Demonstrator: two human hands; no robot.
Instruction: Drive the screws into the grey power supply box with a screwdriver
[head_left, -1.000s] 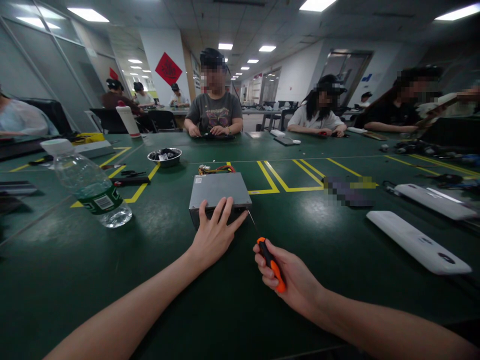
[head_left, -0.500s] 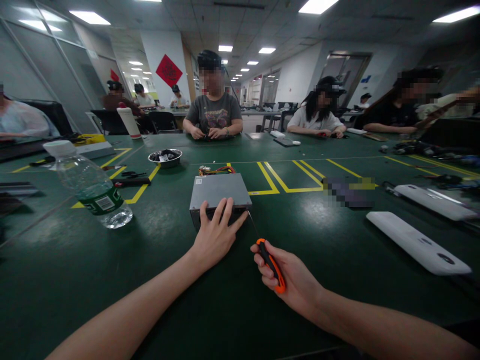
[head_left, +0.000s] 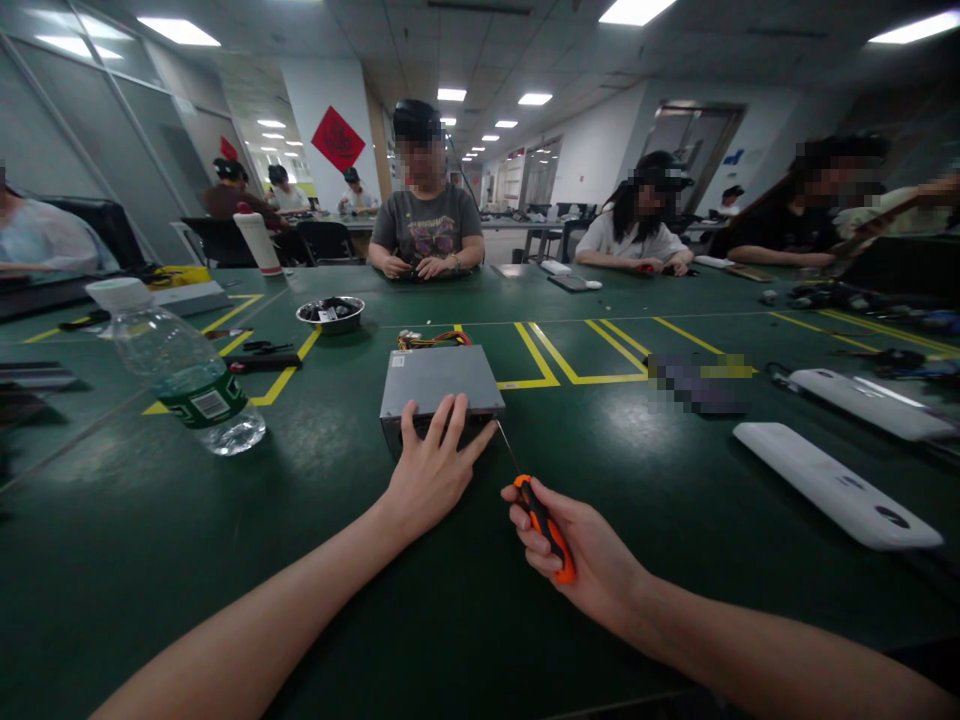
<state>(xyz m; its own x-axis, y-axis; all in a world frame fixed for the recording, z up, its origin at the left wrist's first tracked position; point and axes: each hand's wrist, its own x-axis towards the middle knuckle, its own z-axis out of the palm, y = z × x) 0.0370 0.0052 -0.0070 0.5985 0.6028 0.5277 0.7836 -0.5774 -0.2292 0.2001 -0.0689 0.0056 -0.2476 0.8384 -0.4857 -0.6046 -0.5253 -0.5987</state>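
Observation:
A grey metal box (head_left: pixel 439 380) with coloured wires at its far end lies on the green table (head_left: pixel 375 600). My left hand (head_left: pixel 431 470) rests on the box's near edge, fingers spread flat over it. My right hand (head_left: pixel 577 560) is closed round the orange and black handle of a screwdriver (head_left: pixel 544 525). The thin shaft points up and left, its tip at the box's near right corner.
A plastic water bottle (head_left: pixel 180 370) stands at the left. A metal bowl (head_left: pixel 330 313) of small parts and dark tools sit behind it. Two white oblong covers (head_left: pixel 836 487) lie at the right. Several people sit working at the far side.
Hardly anything has moved. My right hand with the screwdriver has shifted very slightly, and my left hand stays on the box.

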